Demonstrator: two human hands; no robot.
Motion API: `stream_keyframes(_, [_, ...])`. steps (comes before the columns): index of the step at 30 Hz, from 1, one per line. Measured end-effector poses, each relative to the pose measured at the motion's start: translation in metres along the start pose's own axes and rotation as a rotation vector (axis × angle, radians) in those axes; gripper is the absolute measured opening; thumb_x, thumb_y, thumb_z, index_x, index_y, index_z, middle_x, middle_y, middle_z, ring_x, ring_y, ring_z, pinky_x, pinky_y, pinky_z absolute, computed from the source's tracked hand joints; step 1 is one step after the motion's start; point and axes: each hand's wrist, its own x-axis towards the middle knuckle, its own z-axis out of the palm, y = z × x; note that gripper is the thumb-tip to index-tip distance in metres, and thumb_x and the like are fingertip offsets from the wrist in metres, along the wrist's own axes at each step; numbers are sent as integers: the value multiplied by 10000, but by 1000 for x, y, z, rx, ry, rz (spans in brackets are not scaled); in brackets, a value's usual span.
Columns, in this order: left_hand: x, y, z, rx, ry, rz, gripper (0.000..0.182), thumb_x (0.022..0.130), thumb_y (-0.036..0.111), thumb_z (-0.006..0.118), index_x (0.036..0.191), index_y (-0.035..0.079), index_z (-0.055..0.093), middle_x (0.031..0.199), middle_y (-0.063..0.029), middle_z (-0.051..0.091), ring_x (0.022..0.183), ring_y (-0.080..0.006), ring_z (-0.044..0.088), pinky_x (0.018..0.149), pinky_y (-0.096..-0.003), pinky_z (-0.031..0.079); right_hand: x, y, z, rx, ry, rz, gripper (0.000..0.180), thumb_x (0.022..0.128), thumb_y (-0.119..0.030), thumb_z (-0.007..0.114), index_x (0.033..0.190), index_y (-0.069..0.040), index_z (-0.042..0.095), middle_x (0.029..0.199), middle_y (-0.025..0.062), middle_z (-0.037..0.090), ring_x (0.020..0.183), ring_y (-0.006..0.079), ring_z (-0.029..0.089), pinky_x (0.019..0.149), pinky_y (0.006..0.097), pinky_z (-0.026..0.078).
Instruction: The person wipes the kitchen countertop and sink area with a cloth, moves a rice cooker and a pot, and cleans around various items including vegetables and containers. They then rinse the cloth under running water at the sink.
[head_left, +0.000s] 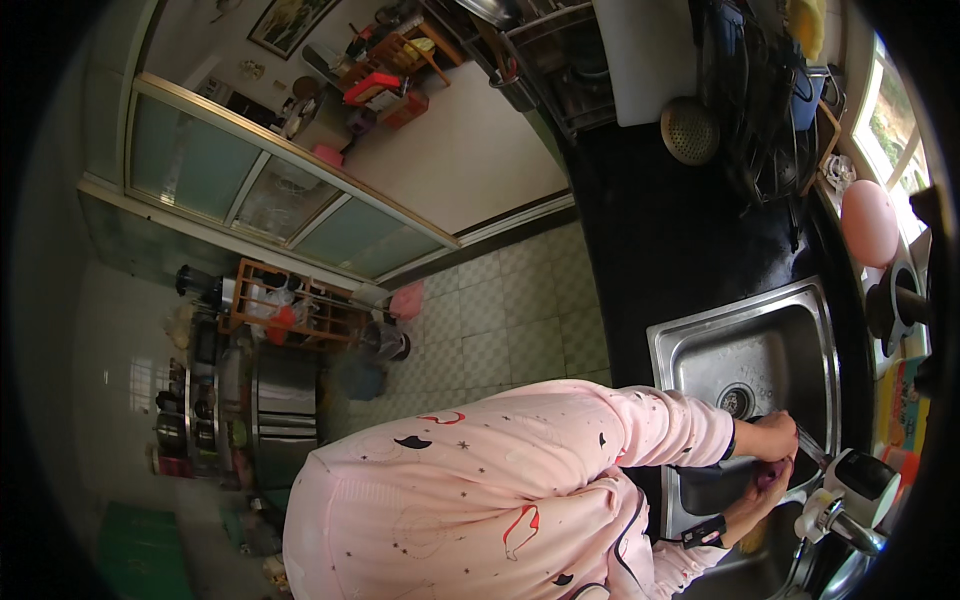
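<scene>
Both hands are over the stainless steel sink (664, 367), close together beside the faucet. My left hand (778, 436), the upper one in the picture, has bent fingers near the water stream; whether it grips anything cannot be told. My right hand (776, 486), below it, holds a small dark purple item (770, 472), partly hidden by the fingers. A black device (703, 532) is strapped on the right wrist. The white and black faucet unit (862, 484) stands just beyond the hands. A round drain strainer (736, 402) lies in the basin near the left wrist.
A second basin (772, 555) adjoins below, with something yellowish in it. On the black countertop (645, 225) are a perforated skimmer (690, 131), a white cutting board (649, 60) and a dark rack of utensils. A pink oval object (868, 223) stands by the window. Tiled floor lies behind.
</scene>
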Motion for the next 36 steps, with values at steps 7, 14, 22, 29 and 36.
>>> stream_keyframes(7, [5,-19,12,-886,37,-477,295,864,170,526,740,-30,702,728,-169,700,553,-278,654,500,-408,517,29,3,0,-195,-84,83,336,940,-151,622,1225,23,585,1044,90,662,878,149,632,732,251,498])
stream_keyframes(14, [8,-21,0,-732,-335,-205,318,959,325,516,854,79,688,788,-59,662,650,-157,588,553,-332,475,29,13,22,-600,55,-399,191,949,-212,626,920,-25,656,835,23,650,731,91,552,654,241,461])
stream_keyframes(22, [2,-17,-41,-771,-366,-270,226,944,270,552,882,90,674,805,-16,655,643,-118,585,528,-277,437,33,27,62,-902,355,-416,386,939,-397,533,870,-37,654,810,220,640,793,421,620,685,460,472])
stream_keyframes(29, [18,-12,-90,-397,-708,41,213,930,264,561,962,76,654,907,-24,635,815,-117,582,644,-298,480,61,48,23,449,200,205,299,957,-304,581,1060,-23,589,979,117,673,818,233,662,740,350,540])
stream_keyframes(36, [25,-29,-70,-1028,-379,-455,327,959,369,529,1022,60,613,999,-119,659,912,-242,663,822,-451,565,42,51,36,118,274,-184,226,807,-45,705,1024,-5,659,940,79,670,835,158,635,769,260,512])
